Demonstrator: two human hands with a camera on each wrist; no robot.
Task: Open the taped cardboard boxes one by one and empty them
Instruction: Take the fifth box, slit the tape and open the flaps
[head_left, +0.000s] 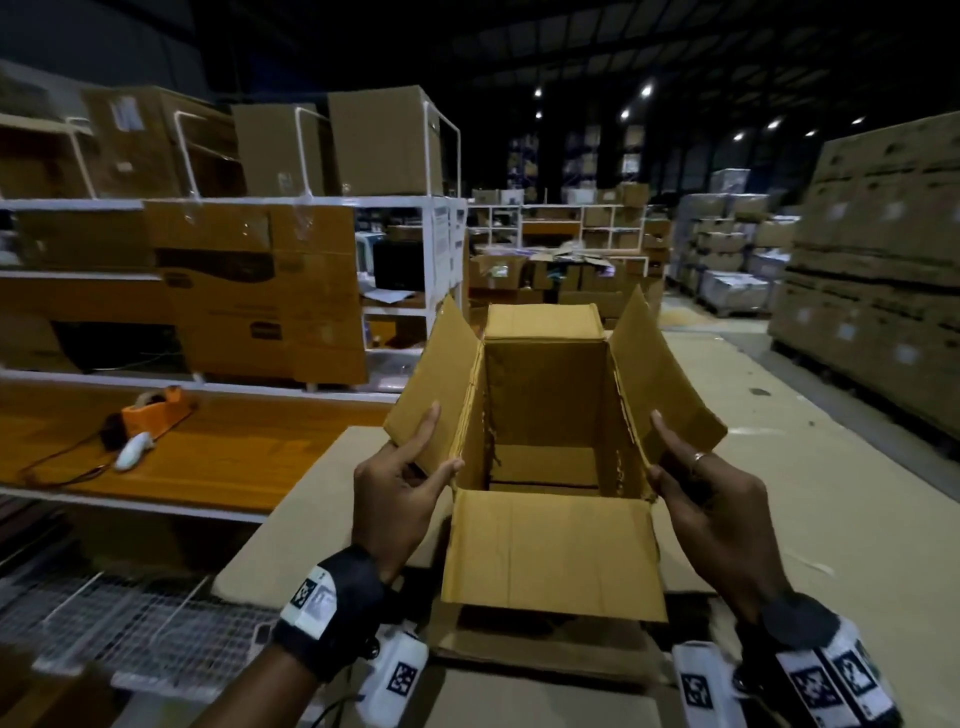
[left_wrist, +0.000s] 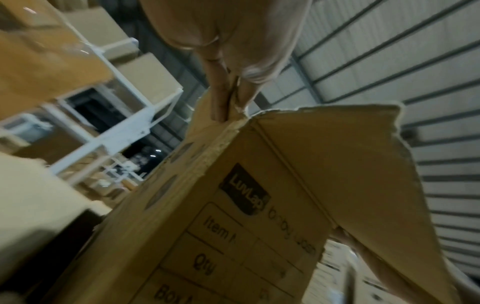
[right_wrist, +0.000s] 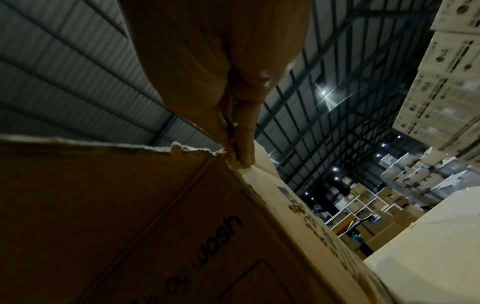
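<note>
**Dark room, blurry views**

I see a dim hall. Small ceiling lights (head_left: 645, 91) glow far off. One lamp (right_wrist: 324, 92) flares like a star. The edges bend and go dark. Both wrist views look soft and smeared.

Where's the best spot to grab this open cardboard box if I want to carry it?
Probably the two long side walls of the cardboard box, from outside left and right, just below the flap folds. All four flaps splay open and would bend under a grip.
</note>
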